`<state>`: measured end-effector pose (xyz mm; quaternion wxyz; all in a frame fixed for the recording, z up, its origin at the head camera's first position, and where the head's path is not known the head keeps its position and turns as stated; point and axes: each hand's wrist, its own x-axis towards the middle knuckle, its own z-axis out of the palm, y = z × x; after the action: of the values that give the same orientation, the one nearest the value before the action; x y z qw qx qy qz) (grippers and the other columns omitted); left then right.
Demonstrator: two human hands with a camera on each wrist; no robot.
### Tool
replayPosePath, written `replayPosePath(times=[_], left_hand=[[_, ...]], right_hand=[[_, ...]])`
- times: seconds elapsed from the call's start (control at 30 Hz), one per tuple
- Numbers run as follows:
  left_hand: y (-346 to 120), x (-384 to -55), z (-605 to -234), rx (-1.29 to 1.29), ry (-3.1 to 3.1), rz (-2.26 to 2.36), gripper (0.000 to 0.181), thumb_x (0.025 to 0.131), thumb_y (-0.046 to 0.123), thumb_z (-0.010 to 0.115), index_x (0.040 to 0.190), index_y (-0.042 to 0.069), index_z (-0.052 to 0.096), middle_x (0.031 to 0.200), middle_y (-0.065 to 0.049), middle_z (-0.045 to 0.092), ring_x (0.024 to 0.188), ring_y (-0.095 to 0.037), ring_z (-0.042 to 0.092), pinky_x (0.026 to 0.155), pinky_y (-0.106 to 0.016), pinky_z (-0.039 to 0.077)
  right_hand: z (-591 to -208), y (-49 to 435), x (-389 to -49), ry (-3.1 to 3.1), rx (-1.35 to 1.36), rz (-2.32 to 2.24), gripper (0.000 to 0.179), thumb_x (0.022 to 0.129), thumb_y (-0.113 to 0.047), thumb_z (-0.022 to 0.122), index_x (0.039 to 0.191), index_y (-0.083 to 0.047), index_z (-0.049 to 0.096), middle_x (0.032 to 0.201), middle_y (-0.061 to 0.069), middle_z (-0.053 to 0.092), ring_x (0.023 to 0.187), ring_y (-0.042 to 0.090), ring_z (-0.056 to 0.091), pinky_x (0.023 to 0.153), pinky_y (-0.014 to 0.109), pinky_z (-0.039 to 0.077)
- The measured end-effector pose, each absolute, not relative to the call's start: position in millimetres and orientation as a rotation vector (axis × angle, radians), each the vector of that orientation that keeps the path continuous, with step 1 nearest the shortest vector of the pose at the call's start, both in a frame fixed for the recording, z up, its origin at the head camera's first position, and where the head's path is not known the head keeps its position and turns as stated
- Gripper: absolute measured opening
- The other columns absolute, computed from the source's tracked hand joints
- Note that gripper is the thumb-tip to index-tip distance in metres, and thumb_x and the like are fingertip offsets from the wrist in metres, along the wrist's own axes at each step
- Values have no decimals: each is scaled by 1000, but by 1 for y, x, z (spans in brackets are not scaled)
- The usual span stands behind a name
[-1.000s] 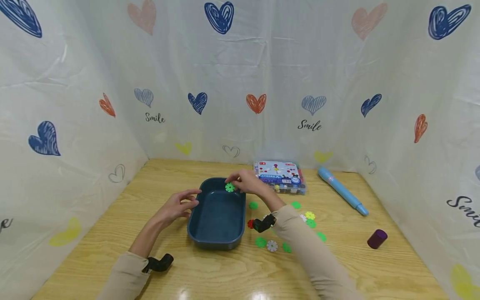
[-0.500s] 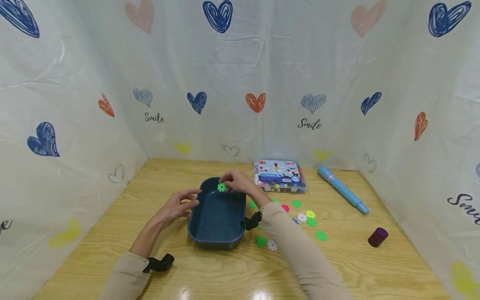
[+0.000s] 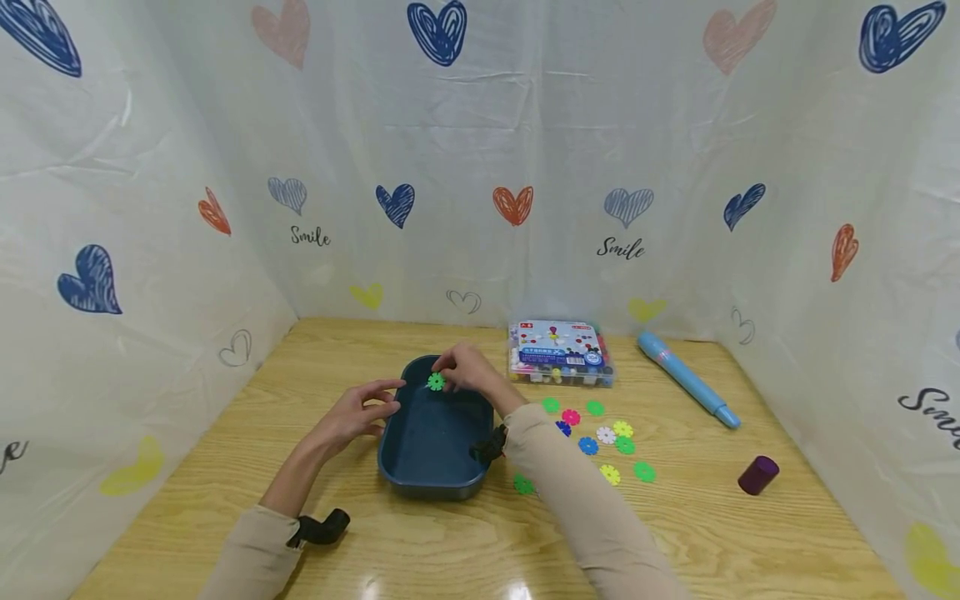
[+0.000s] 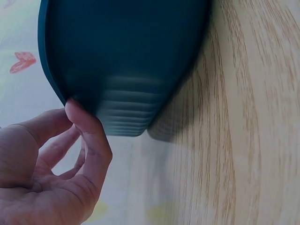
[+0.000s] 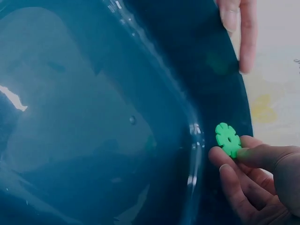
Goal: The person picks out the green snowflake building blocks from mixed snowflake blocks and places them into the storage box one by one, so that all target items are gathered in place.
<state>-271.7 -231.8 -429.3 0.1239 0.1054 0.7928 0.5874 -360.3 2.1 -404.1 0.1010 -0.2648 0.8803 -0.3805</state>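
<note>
The person's right hand (image 3: 467, 369) is over the far end of the tub (image 3: 433, 450), pinching a green disc (image 3: 436, 382) between thumb and fingertips. The disc is inside the rim near the far left corner, tilted up so its notched edge and centre hole show; whether it touches the wall, I can't tell. The left hand (image 3: 358, 411) is at the tub's left side, fingers relaxed and a little apart, thumb and fingertip touching the rim from outside. Both sleeves are beige, with a black mount at each wrist; the right one overlaps the tub's right edge. Over to the right, more discs lie scattered on the table (image 3: 360, 562): a pink disc (image 3: 571, 417), a white disc (image 3: 606, 435), a blue disc (image 3: 588, 446), and several yellow and green ones, one green partly beside the right sleeve. Behind them is a clear box (image 3: 561, 354) with a printed label and coloured pieces showing through. Right of it a light blue tube (image 3: 686, 379) lies slantwise, and nearer me there's a purple cap (image 3: 758, 475). A heart-printed curtain (image 3: 480, 125) hangs around the back and sides.
</note>
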Motion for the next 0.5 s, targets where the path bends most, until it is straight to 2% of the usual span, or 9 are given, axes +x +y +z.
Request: replayPosePath(times=[0.3, 0.5], left_hand=[[-232, -272, -431, 302, 2306, 1721, 56, 98, 22, 60, 148, 4, 41, 121, -19, 47, 91, -19, 56, 66, -29, 53], [-232, -273, -431, 311, 2311, 1717, 56, 98, 21, 60, 147, 4, 41, 121, -20, 47, 91, -18, 57, 65, -29, 53]], right_hand=[[-412, -4, -359, 2584, -718, -1133, 21, 96, 3, 55, 111, 4, 70, 107, 19, 71, 77, 26, 72, 67, 30, 59], [-413, -9, -355, 2618, -743, -1076, 21, 95, 5, 56, 109, 4, 71, 106, 20, 72, 79, 27, 73, 64, 26, 58]])
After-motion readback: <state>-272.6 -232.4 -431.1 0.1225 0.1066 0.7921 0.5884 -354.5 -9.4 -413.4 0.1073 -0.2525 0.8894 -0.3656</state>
